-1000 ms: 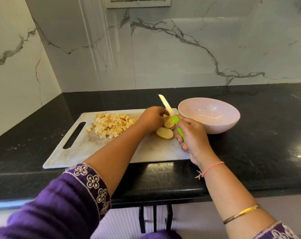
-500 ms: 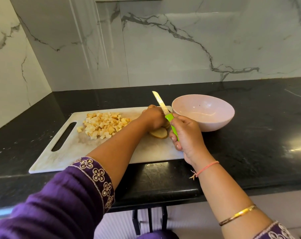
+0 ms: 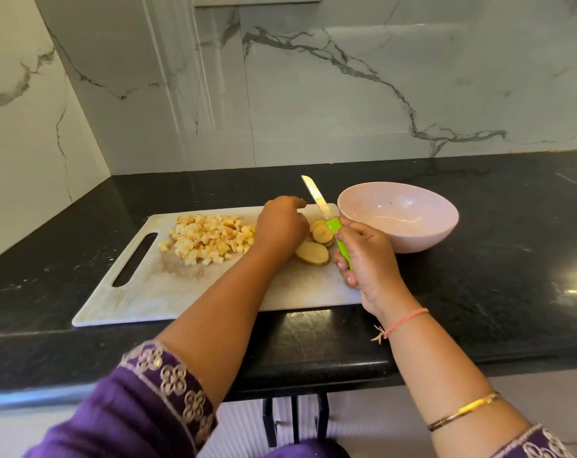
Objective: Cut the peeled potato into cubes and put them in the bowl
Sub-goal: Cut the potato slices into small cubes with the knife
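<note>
A white cutting board point(image 3: 188, 292) lies on the black counter. On its left part sits a heap of potato cubes point(image 3: 211, 238). Several potato slices point(image 3: 313, 252) lie near the board's right end. My left hand point(image 3: 280, 224) rests curled over the slices from the left, fingertips down on them. My right hand point(image 3: 363, 256) grips the green handle of a small knife point(image 3: 317, 200), whose blade points up and away over the slices. The pink bowl point(image 3: 399, 216) stands just right of the board and looks empty.
The marble wall rises behind the counter and at the left. The counter's front edge point(image 3: 280, 368) runs just below the board. The board has a handle slot point(image 3: 135, 259) at its left end.
My left hand has shifted slightly left, uncovering more of the slices. The knife stays raised over them in my right hand. The camera view has moved a little.
</note>
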